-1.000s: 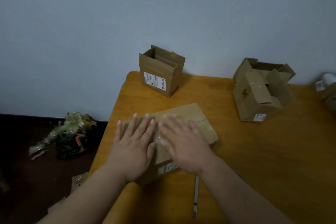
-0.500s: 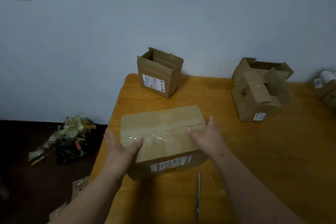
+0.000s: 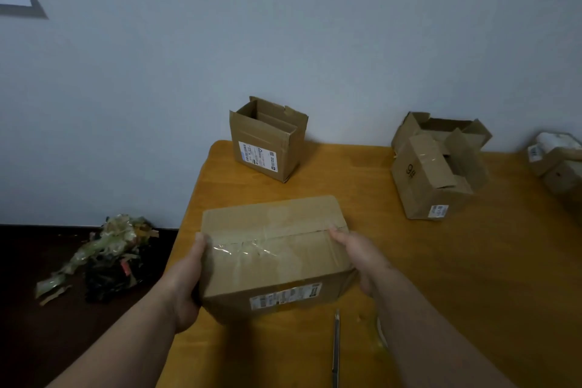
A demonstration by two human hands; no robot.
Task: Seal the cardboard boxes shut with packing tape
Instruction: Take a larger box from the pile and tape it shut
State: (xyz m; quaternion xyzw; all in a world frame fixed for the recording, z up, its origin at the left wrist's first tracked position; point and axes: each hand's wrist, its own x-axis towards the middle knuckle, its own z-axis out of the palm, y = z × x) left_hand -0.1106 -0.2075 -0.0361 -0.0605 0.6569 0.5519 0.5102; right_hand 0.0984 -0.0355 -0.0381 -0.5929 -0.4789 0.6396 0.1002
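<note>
Taped box (image 3: 277,249) between both hands, unreadable barcode label (image 3: 285,296) facing front

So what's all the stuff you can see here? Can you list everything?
taped box: 1, brown, shut, clear tape along its top seam, near edge of the table, held between the hands
open box: 1, brown with a white label, flaps up, far left corner of the table
untidy box: 1, brown, flaps loose, far side of the table, right of the middle
edge boxes: at least 1, brown, something white on top, far right, cut off by the frame
thin tool: 1, grey, on the table in front of the taped box
table: 1, orange-brown wood
scrap pile: 1, crumpled tape and dark bits, on the floor at left
wall: 1, pale grey-blue
left hand: 1, grips the taped box's left end
right hand: 1, grips its right end
</note>
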